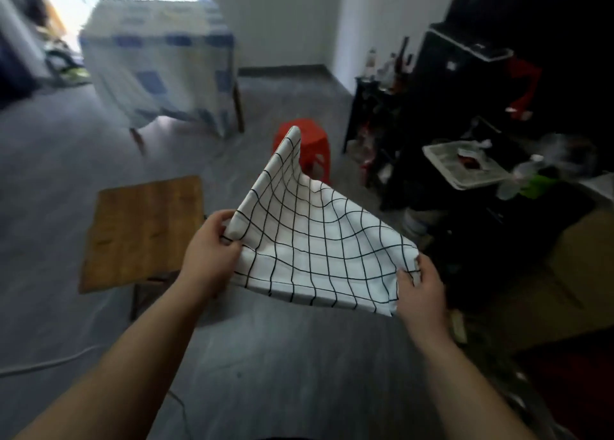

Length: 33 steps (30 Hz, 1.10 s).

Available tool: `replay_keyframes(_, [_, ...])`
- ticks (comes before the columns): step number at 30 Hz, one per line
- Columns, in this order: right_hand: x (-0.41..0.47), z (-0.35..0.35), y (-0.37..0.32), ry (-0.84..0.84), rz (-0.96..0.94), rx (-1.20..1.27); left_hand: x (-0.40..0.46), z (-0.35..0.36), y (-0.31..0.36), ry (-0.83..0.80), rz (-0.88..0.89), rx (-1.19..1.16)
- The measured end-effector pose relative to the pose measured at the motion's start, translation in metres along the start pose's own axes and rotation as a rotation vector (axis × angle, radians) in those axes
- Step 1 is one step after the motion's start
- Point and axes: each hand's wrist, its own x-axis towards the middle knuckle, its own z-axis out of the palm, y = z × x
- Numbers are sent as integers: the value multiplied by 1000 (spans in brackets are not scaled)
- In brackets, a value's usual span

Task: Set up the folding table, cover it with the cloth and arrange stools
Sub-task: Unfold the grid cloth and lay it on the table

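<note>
Wood-grain top: folding table [143, 230] stands opened at left centre of the head view, its surface bare of cloth.
Cloth: white, black-grid cloth [319, 237] held in the air at centre frame, still partly folded, one corner rising toward upper centre.
Left hand: left hand [207, 253] pinches the cloth's left corner, thumb and fingers curled round the edge.
Right hand: right hand [420, 285] grips the cloth's lower right corner, fingers closed on the fabric.
Governing relation: table lies to the left of and below the cloth; cloth is beside the top, not over it. Left hand is the nearer, just at the table's right edge; right hand is well apart from it.
Axis: cloth's held edge runs left to right between the hands, roughly across the table's near side.
Judgement: next move calls for carrying the cloth leftward and opening it out over the top.
Stool: red stool [310, 150] behind the cloth, upper centre; possibly a stack, blur prevents confirmation.
Background: second, covered table [159, 70] at upper left, not involved.
</note>
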Motion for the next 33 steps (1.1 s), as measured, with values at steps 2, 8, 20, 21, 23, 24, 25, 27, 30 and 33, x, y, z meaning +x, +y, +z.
replay_keyframes(2, [-14, 66, -26, -66, -51, 25, 10, -59, -39, 60, -53, -4])
replay_keyframes(8, [-50, 208, -89, -293, -124, 53, 23, -193, -122, 266, -213, -37])
replay_keyframes(20, [-30, 378, -145, -426, -156, 138, 119, -286, -198, 465, -316, -225])
replay_keyframes(21, [-24, 394, -150, -438, -146, 148, 135, -291, -202, 464, -319, -206])
replay_keyframes(23, [-9, 428, -156, -468, -157, 157, 167, -302, -213, 454, -315, -170])
replay_keyframes(24, [0, 447, -160, -486, -154, 166, 182, -308, -219, 447, -312, -151])
replay_keyframes(25, [9, 464, -164, -504, -141, 173, 196, -315, -227, 439, -323, -136])
replay_keyframes(27, [25, 497, -173, -531, -121, 176, 219, -330, -239, 422, -345, -102])
replay_keyframes(30, [45, 541, -191, -552, -129, 168, 245, -355, -258, 365, -355, -129])
replay_keyframes(33, [56, 579, -213, -571, -145, 136, 267, -378, -276, 312, -357, -243])
